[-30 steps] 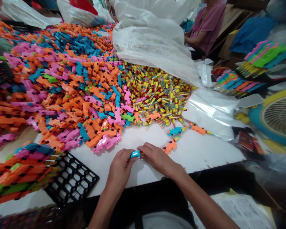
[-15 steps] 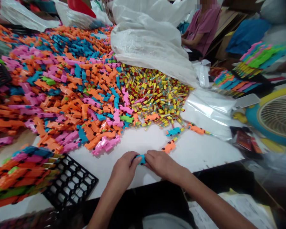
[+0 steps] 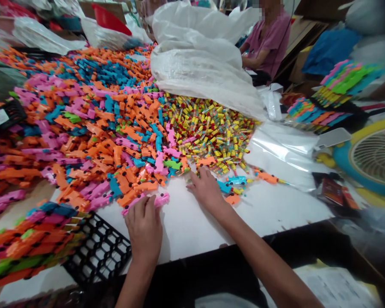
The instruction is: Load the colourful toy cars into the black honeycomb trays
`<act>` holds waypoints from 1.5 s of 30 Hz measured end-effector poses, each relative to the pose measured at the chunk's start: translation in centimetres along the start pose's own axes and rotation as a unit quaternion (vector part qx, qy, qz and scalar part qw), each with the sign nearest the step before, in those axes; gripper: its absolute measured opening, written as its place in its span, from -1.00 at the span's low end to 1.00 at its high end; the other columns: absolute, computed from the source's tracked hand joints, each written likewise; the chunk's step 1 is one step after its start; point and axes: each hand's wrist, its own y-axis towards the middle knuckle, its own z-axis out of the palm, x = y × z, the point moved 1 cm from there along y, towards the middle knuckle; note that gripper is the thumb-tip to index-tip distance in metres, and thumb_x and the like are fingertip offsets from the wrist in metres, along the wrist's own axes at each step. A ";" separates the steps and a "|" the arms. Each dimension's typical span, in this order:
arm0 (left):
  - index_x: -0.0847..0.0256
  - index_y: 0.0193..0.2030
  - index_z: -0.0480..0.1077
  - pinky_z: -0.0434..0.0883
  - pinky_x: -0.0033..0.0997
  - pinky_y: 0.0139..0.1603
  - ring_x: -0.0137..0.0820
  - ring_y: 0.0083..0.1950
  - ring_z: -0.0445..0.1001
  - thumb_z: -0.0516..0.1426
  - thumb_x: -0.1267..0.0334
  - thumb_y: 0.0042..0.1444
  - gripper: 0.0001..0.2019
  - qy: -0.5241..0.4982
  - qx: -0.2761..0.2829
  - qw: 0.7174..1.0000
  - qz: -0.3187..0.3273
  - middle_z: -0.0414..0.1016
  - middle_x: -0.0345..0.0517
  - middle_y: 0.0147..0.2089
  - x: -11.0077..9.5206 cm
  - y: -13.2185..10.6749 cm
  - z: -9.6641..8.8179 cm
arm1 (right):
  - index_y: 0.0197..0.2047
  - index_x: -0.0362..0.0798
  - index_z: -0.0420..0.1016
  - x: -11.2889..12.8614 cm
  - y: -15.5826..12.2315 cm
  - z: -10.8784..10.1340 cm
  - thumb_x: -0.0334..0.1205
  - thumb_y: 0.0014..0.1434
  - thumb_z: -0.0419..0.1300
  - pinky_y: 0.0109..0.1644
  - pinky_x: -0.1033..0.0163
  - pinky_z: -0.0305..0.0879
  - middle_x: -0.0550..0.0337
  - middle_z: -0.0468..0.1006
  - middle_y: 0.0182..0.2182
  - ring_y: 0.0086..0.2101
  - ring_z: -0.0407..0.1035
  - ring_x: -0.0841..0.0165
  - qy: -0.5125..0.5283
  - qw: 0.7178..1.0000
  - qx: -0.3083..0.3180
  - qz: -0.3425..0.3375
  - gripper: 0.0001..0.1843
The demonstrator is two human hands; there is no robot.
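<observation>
My left hand (image 3: 145, 220) has its fingers curled over a pink toy car (image 3: 162, 199) at the near edge of the heap. The car's end sticks out to the right of my fingertips. My right hand (image 3: 207, 190) reaches to the near edge of the pile of small clear tubes with yellow and red ends (image 3: 211, 128); its thumb and fingers are apart. Beside that hand lie a blue toy car (image 3: 224, 186), a second blue car (image 3: 238, 180) and an orange car (image 3: 232, 199). Another orange car (image 3: 267, 176) has a tube at its end.
A large heap of toy cars (image 3: 93, 128) covers the left. Near it are a black grid tray (image 3: 99, 250) and a stack of filled cars (image 3: 35, 239). A white plastic sack (image 3: 199, 55) lies behind the tubes. A fan (image 3: 372, 154) stands right; a person (image 3: 271, 38) sits beyond.
Both hands have parted from the blue car they held together; it now lies with the others on the right. My left hand moved left to the pink car, my right forward to the tubes.
</observation>
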 end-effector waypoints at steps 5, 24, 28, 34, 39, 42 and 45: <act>0.26 0.01 0.42 0.28 -0.04 -0.04 -0.06 -0.03 0.35 0.02 0.35 0.21 -0.73 0.013 0.025 1.000 0.008 0.47 0.18 -0.04 0.5 -0.4 0.1 | -0.18 -0.11 0.47 -0.8 -2.6 -0.2 -0.24 0.17 0.26 -0.03 0.07 0.27 -0.08 0.37 -0.09 -0.12 0.26 0.15 0.086 0.994 -0.011 -0.059 -0.85; 0.24 -0.08 0.40 0.29 -0.03 0.02 -0.07 -0.03 0.37 0.10 0.27 0.16 -0.79 -0.120 0.100 0.987 -0.042 0.49 0.06 -0.12 -0.5 -0.3 0.5 | -0.04 -0.15 0.38 -2.0 -2.4 0.0 -0.29 0.29 0.07 -0.10 0.09 0.16 -0.03 0.47 -0.22 -0.19 0.27 0.14 -0.003 0.996 -0.090 -0.008 -0.79; 0.22 -0.14 0.42 0.32 -0.03 0.01 -0.12 -0.08 0.40 0.11 0.21 0.12 -0.79 -0.215 0.121 0.966 -0.076 0.50 0.03 -0.17 -0.9 0.0 0.4 | -0.05 -0.21 0.38 -2.2 -0.3 0.6 -0.40 0.25 0.05 -0.06 0.02 0.18 -0.16 0.44 -0.15 -0.14 0.24 0.09 -0.031 0.996 -0.077 0.022 -0.78; 0.14 0.04 0.36 0.41 -0.23 -0.08 -0.32 -0.18 0.44 0.17 0.02 0.06 -0.57 -0.489 0.194 0.806 -0.271 0.50 -0.14 -0.21 -1.8 0.3 -0.7 | -0.11 -0.20 0.36 -0.6 -0.6 2.2 -0.45 0.23 0.00 -0.12 0.09 0.25 -0.09 0.44 -0.22 -0.22 0.26 0.15 0.012 0.999 -0.045 -0.020 -0.81; 0.19 -0.08 0.38 0.47 -0.15 0.02 -0.31 -0.09 0.51 0.32 0.17 -0.08 -0.59 -0.723 0.168 0.531 -0.409 0.50 -0.18 -0.23 -2.5 0.9 -1.1 | 0.14 -0.24 0.20 0.4 -2.6 0.7 -0.45 0.26 -0.06 -0.04 0.05 0.29 -0.14 0.44 -0.11 -0.12 0.32 0.15 0.158 0.986 -0.006 -0.047 -0.62; 0.24 -0.27 0.39 0.48 -0.16 0.05 -0.28 -0.08 0.54 0.35 0.26 -0.12 -0.71 -0.753 0.154 0.466 -0.438 0.53 -0.13 -0.20 -2.9 1.1 -1.0 | 0.16 -0.08 0.17 1.2 -4.0 -1.0 -0.25 0.26 0.10 -0.06 0.18 0.34 0.02 0.45 -0.06 -0.12 0.38 0.26 0.328 0.943 0.016 -0.051 -0.58; 0.21 -0.28 0.36 0.49 -0.21 0.05 -0.35 -0.13 0.54 0.33 0.27 -0.08 -0.74 -0.757 0.162 0.446 -0.450 0.53 -0.16 -0.25 -3.5 0.6 -0.7 | 0.05 0.01 0.29 2.3 -5.3 -1.6 -0.21 0.22 0.17 -0.08 0.26 0.34 0.16 0.51 -0.13 -0.17 0.41 0.34 0.417 0.906 0.045 -0.063 -0.68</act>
